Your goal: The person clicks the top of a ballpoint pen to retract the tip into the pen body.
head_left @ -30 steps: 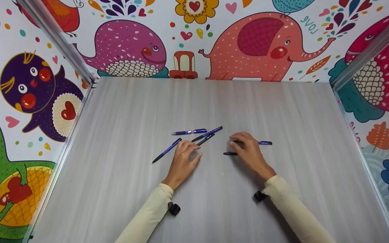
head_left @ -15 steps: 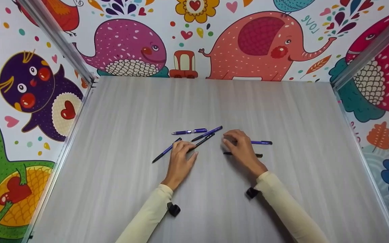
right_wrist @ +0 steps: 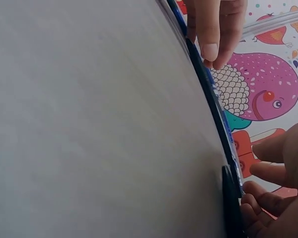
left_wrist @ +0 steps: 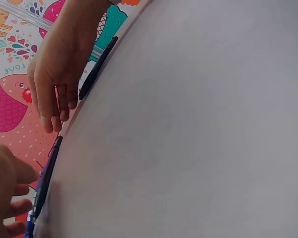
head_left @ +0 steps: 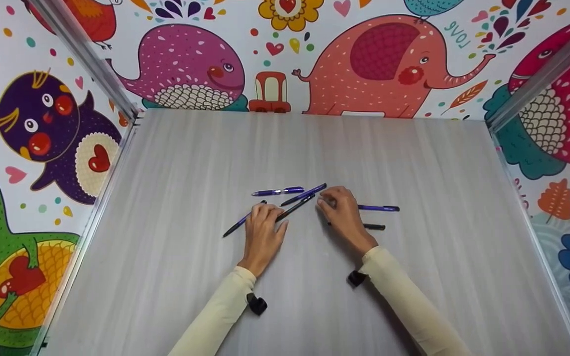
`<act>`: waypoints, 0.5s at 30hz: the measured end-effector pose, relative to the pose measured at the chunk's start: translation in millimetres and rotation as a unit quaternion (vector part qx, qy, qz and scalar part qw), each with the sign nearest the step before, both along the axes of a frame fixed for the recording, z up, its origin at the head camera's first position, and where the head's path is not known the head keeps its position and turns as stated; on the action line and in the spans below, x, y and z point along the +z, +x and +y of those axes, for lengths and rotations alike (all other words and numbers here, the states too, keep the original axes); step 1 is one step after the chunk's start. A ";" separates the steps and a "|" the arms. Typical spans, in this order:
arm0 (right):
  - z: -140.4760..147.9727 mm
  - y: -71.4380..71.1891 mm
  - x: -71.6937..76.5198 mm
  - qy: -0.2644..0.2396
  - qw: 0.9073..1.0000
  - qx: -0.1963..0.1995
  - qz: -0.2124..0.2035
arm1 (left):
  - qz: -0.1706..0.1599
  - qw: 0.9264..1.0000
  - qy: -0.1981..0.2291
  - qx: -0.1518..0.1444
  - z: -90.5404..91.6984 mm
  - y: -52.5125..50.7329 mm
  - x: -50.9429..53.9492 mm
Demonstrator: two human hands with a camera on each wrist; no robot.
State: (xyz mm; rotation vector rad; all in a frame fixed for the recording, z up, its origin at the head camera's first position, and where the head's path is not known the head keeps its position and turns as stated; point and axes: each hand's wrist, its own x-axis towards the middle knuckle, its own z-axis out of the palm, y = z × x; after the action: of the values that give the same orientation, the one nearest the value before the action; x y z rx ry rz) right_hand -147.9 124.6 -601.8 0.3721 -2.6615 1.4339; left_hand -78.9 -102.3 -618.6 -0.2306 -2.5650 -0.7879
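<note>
My left hand (head_left: 264, 236) is over the left group of pens, fingers bent loosely and nothing visibly gripped. It partly covers a blue pen (head_left: 236, 227) on its left and the lower end of a black pen (head_left: 296, 207) on its right. Beyond these lie a blue pen with a dark tip (head_left: 305, 194) and a purple-blue pen with a clear section (head_left: 277, 191). My right hand (head_left: 342, 213) hovers with curled, relaxed fingers and no pen visible in them. It partly hides another blue pen (head_left: 380, 208) and a second black pen (head_left: 375, 227).
The pens lie on a grey wood-grain table (head_left: 403, 158). Walls with cartoon animals (head_left: 374, 69) and metal corner posts (head_left: 542, 74) enclose its back and sides. A small black wrist camera (head_left: 257, 303) is on the left sleeve and another wrist camera (head_left: 356, 278) on the right.
My right hand has moved left and slightly away from me, uncovering more of the right-hand pens. My left hand has shifted a little left, showing more of the black pen. The pens lie still.
</note>
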 end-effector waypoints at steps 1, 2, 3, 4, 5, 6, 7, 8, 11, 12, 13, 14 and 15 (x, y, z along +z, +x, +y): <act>-1.2 -0.3 -1.1 0.001 1.000 -0.005 -0.002 | 0.001 1.000 -0.008 0.001 -0.2 -0.2 -0.5; -2.2 -0.5 -1.8 0.003 1.000 -0.009 -0.002 | 0.003 1.000 -0.015 0.001 -0.4 -0.3 -0.9; -3.0 -0.4 -2.4 0.003 1.000 -0.012 -0.004 | 0.004 1.000 -0.022 0.000 -0.7 -0.4 -1.3; -3.8 -0.5 -2.9 0.005 1.000 -0.016 -0.003 | 0.008 1.000 -0.029 0.000 -1.1 -0.8 -1.9; -4.7 -0.5 -3.5 0.009 1.000 -0.018 -0.002 | 0.011 0.999 -0.036 -0.001 -1.4 -1.0 -2.2; -5.6 -0.5 -3.7 0.013 1.000 -0.021 -0.001 | 0.014 0.999 -0.043 -0.001 -1.7 -1.3 -2.7; -6.5 -0.5 -3.7 0.016 1.000 -0.023 0.001 | 0.018 0.999 -0.049 -0.001 -1.9 -1.7 -3.0; -7.4 -0.6 -3.7 0.019 1.000 -0.024 0.003 | 0.021 0.998 -0.055 -0.001 -2.1 -2.2 -3.2; -11.1 -1.1 -4.4 0.031 0.999 -0.023 0.005 | 0.019 0.997 -0.069 0.002 -2.2 -3.6 -2.7; -12.5 -1.4 -4.2 0.035 0.999 -0.022 0.005 | 0.016 0.997 -0.072 0.004 -2.1 -4.0 -2.4; -14.1 -1.6 -4.2 0.039 0.999 -0.021 0.004 | 0.013 0.997 -0.076 0.005 -1.9 -4.5 -2.3; -15.9 -1.7 -3.9 0.045 0.999 -0.021 0.004 | 0.009 0.997 -0.078 0.006 -1.7 -4.8 -2.0; -17.6 -1.8 -3.6 0.051 0.998 -0.022 0.004 | 0.004 0.997 -0.080 0.007 -1.5 -5.0 -1.5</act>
State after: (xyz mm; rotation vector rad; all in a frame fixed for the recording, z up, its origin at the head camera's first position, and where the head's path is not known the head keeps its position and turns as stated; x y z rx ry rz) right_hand -149.7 107.0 -605.4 0.3257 -2.7246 1.2864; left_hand -84.0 -103.8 -620.2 -0.2642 -2.6204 -0.5748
